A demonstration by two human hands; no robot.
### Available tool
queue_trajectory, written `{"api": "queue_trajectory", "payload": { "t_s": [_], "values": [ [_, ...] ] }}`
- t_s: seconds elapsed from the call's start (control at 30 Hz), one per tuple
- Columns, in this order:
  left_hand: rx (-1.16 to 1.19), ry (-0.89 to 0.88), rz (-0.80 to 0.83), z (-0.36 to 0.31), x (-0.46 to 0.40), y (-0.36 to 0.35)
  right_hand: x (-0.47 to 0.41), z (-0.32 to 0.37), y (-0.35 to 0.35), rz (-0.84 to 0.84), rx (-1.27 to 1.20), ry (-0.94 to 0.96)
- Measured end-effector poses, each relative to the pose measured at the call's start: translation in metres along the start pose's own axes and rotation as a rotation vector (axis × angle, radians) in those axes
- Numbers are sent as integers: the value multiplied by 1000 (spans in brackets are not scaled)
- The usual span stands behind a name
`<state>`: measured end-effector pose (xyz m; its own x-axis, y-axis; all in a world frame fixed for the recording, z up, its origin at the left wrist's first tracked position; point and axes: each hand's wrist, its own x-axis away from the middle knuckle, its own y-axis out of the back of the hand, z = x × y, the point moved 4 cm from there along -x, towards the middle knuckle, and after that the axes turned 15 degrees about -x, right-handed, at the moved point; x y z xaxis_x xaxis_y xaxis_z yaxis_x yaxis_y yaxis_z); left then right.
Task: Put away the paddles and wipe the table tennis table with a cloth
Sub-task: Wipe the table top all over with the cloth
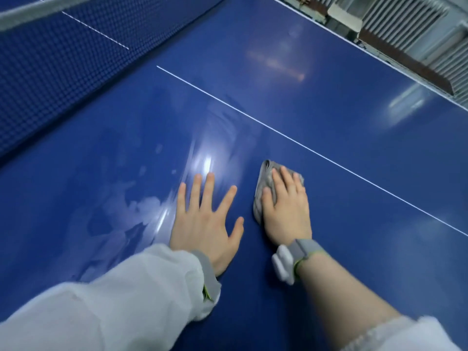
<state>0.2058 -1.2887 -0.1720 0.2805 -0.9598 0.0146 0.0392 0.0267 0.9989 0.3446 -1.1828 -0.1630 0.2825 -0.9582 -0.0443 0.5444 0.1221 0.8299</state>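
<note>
The right hand point(285, 206) is pressing the cloth point(266, 188) flat on the blue tabletop point(354, 198), fingers straight, just beside the white line point(304, 148). The left hand point(205, 224) is resting nearby, fingers spread wide. Wiping is probably underway; next, slide the cloth across the line.

Only a narrow wedge of the room shows, from 1 to 2 o'clock. Grey ribbed panels point(428, 26) – finned like radiators or slatted cladding, which one cannot be told – run slantwise there. A dark brown band point(405, 65) lies beneath them, and a pale block point(345, 17) sits toward 1 o'clock. The light is cool and even. It reflects off the glossy top of the table tennis table point(329, 102) – a bright glare near centre, a faint warm streak at 12 o'clock and pale patches at 2 o'clock.
</note>
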Motion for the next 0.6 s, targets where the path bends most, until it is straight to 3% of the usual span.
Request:
{"api": "queue_trajectory", "payload": {
  "t_s": [0.3,0.43,0.6],
  "values": [
    [0,4,-53,-3,3,-3,-140,-10,-2,51,22,40],
    [-25,-1,-6,-2,2,-2,-124,-9,2,66,-5,41],
    [-20,-4,15,-3,4,2,-40,-32,20,35,-35,53]
  ]
}}
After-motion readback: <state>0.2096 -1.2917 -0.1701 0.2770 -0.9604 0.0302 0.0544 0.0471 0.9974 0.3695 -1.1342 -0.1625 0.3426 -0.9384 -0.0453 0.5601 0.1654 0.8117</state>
